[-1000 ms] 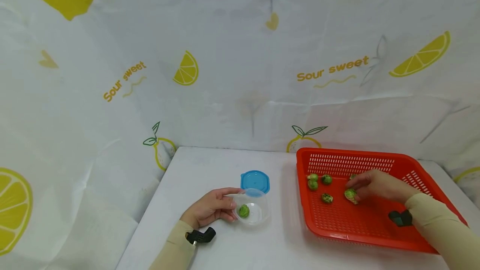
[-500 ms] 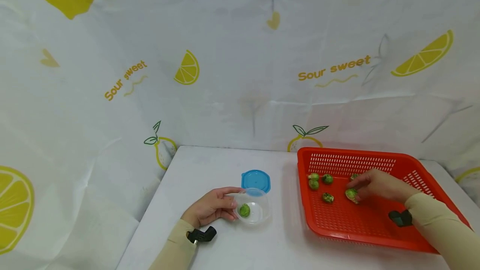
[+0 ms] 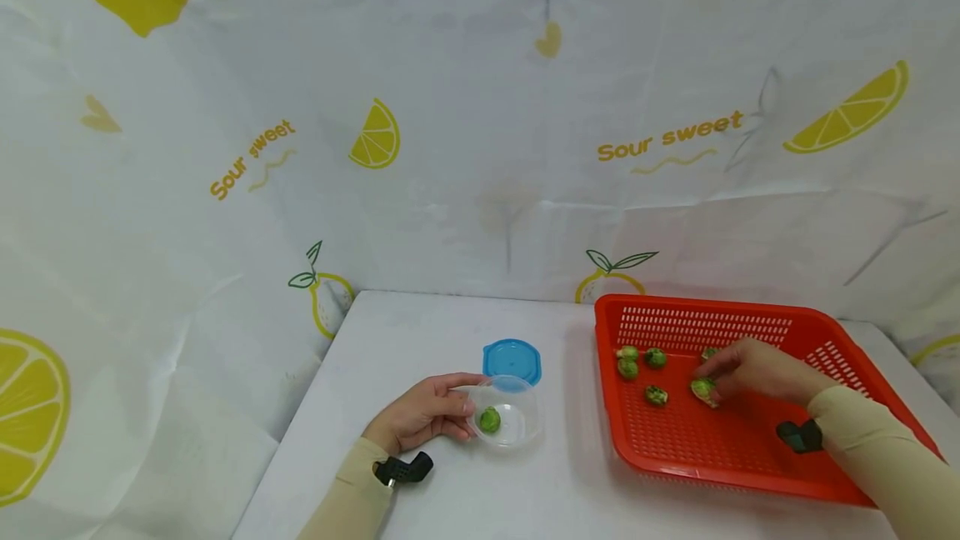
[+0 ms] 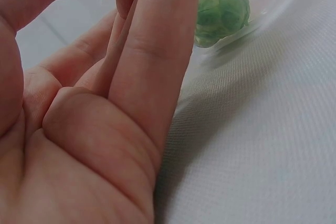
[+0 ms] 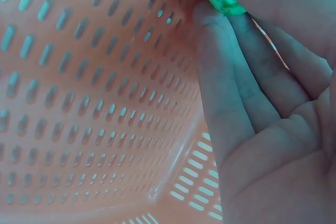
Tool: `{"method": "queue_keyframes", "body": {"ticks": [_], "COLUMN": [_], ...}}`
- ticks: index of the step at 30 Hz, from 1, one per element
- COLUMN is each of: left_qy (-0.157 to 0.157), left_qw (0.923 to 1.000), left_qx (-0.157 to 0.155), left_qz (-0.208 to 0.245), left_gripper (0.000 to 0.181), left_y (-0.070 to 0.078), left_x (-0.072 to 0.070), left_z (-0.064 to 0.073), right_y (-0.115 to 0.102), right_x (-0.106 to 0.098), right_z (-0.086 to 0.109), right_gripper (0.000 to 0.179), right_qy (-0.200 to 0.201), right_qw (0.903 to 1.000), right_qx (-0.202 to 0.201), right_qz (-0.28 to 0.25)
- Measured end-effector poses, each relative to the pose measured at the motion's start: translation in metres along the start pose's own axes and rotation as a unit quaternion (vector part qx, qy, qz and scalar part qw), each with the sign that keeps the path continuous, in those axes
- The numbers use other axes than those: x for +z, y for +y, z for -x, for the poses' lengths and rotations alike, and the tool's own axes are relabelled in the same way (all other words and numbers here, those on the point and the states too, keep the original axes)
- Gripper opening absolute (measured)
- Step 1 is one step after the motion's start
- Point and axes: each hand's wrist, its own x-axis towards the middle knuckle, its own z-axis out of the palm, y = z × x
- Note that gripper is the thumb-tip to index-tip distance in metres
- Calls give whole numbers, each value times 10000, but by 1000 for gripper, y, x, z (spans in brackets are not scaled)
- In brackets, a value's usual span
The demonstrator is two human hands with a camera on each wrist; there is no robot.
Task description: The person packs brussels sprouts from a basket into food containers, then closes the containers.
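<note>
My left hand (image 3: pixel 420 417) grips the near-left side of a small clear plastic container (image 3: pixel 519 423), thumb at the rim. A single green Brussels sprout (image 3: pixel 490 419) sits inside it; in the left wrist view this sprout (image 4: pixel 223 11) shows past my fingers. Over in the red plastic basket (image 3: pixel 720 473), my right hand (image 3: pixel 757 372) pinches another Brussels sprout (image 3: pixel 703 391) low over the basket floor. Only part of that held sprout (image 5: pixel 226 1) appears at the fingertips in the right wrist view. Whether it touches the floor, I cannot tell.
Several more Brussels sprouts (image 3: pixel 656 358) lie in the basket's left half, and one (image 3: pixel 708 352) is partly hidden behind my right hand. A blue lid (image 3: pixel 512 357) rests on the white table (image 3: pixel 420 332) just behind the container. A lemon-printed cloth (image 3: pixel 465 148) hangs behind the table.
</note>
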Motion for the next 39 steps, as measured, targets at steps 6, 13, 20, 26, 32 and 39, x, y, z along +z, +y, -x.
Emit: {"method": "queue_keyframes", "body": {"ticks": [6, 13, 20, 26, 32, 39], "left_qy": [25, 75, 105, 109, -17, -17], "left_qw": [10000, 10000, 9999, 9999, 9999, 10000], "left_qx": [11, -17, 1, 5, 84, 81], "left_qz": [-39, -23, -92, -76, -86, -46], "left_gripper": [60, 61, 61, 59, 63, 61], "left_y": [0, 1, 2, 1, 2, 1], "left_x": [0, -2, -5, -6, -4, -2], "left_z": [1, 2, 3, 1, 1, 0], "right_y": [0, -7, -35, -66, -96, -126], "right_x": [0, -8, -4, 6, 19, 33], "right_z": [-1, 6, 15, 23, 30, 33], "right_gripper": [32, 35, 35, 34, 32, 33], "right_qy": [89, 161, 267, 381, 532, 552], "right_qw": [9999, 9996, 9995, 9985, 9960, 9951], "right_qx": [34, -29, -127, -374, -698, -814], "right_qz": [126, 230, 118, 125, 145, -55]}}
